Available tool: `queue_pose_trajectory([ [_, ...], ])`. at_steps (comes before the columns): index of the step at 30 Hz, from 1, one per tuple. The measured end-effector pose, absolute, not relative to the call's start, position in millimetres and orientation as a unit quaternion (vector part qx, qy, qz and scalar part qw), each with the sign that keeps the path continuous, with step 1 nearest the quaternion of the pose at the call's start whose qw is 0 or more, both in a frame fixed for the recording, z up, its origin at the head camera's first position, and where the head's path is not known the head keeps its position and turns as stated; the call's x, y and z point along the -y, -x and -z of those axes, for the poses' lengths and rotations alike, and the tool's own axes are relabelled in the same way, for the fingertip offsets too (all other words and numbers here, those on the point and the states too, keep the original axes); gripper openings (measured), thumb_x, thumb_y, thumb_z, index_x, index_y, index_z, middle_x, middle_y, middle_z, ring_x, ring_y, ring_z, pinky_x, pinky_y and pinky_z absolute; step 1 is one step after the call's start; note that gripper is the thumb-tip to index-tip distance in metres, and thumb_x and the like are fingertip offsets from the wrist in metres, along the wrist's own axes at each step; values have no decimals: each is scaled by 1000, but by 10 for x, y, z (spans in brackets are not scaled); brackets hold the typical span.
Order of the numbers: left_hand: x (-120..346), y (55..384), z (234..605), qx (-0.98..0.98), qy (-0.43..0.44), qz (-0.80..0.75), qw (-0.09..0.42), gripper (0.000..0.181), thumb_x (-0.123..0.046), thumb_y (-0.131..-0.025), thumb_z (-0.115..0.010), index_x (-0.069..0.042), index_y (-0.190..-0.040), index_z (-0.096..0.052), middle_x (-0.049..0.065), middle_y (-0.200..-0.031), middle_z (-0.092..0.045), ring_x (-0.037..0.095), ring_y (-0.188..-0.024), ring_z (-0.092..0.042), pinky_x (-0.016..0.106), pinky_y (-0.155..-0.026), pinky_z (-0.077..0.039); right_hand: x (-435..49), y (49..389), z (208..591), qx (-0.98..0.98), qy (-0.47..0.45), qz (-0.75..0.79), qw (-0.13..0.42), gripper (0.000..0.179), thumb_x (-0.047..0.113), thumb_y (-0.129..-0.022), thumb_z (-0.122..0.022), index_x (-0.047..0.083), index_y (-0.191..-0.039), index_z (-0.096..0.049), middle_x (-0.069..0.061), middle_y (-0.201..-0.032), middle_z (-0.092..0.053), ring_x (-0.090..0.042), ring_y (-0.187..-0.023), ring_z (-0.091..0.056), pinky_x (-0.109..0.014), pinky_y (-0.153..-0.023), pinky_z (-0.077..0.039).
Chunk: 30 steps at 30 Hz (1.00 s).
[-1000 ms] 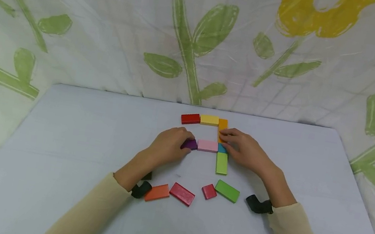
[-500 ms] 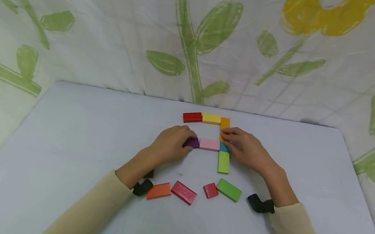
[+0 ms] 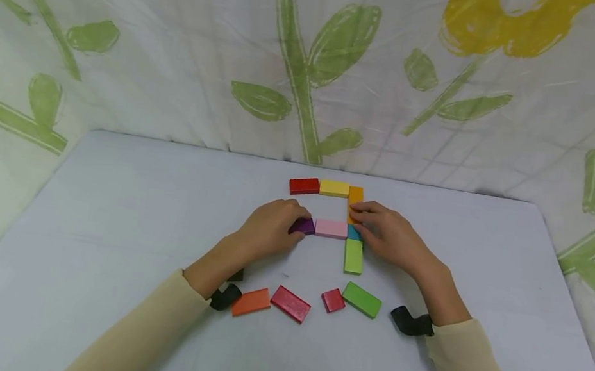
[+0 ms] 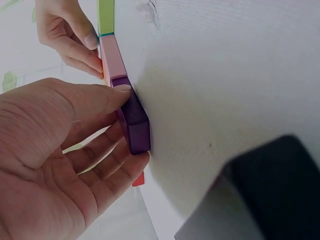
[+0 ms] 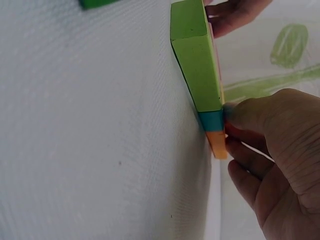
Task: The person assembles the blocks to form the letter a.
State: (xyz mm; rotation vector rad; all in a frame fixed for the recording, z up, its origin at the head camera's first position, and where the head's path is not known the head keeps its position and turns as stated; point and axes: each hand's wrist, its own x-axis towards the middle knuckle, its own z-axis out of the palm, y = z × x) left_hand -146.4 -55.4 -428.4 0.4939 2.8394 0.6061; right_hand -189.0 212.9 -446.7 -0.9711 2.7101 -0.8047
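Observation:
In the head view my left hand (image 3: 270, 228) holds a purple block (image 3: 303, 225) at the left end of a pink block (image 3: 331, 229). The left wrist view shows the thumb on top of this purple block (image 4: 134, 112) and the fingers along its far side. My right hand (image 3: 391, 234) rests its thumb at the small blue block (image 3: 355, 233) and its fingertips at the orange block (image 3: 354, 203). A light green block (image 3: 353, 257) runs toward me from the blue one. In the right wrist view the blue block (image 5: 211, 121) lies between the green and orange blocks.
A red block (image 3: 304, 186) and a yellow block (image 3: 334, 189) continue the line at the back. Nearer me lie an orange-red block (image 3: 252, 302), a crimson block (image 3: 290, 304), a small red block (image 3: 333, 300) and a green block (image 3: 362, 299). A dark block (image 3: 236, 276) is partly hidden by the left wrist.
The purple block has straightened slightly against the pink block, with my left hand still holding it. My right hand keeps its place; the whole view shifts a little.

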Motion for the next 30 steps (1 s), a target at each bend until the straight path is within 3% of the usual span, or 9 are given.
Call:
queue_pose_trajectory([
  [17, 548, 1446, 4278, -962, -164, -197, 97, 41, -21, -98, -77, -9, -137, -71, 11, -126, -75, 24, -111, -68, 40, -102, -60, -2118, 1883, 4451, -906, 319, 265, 81, 37, 6, -102, -67, -1, -138, -67, -16, -147, -65, -39, -140, -59, -56, -115, -51],
  [25, 720, 1348, 4239, -967, -143, -201, 68, 55, -30, -100, -73, -9, -150, -60, 12, -140, -67, 27, -128, -67, 45, -108, -59, -2114, 1879, 4448, -905, 322, 265, 80, 37, 6, -102, -67, -2, -138, -67, -17, -147, -65, -39, -140, -60, -56, -115, -51],
  [30, 915, 1208, 4164, -972, -108, -200, 63, 55, -32, -101, -72, -12, -150, -59, 12, -145, -64, 30, -136, -63, 50, -110, -57, -2119, 1873, 4450, -907, 318, 263, 80, 37, 7, -102, -68, -1, -138, -67, -16, -147, -65, -38, -140, -60, -56, -115, -51],
])
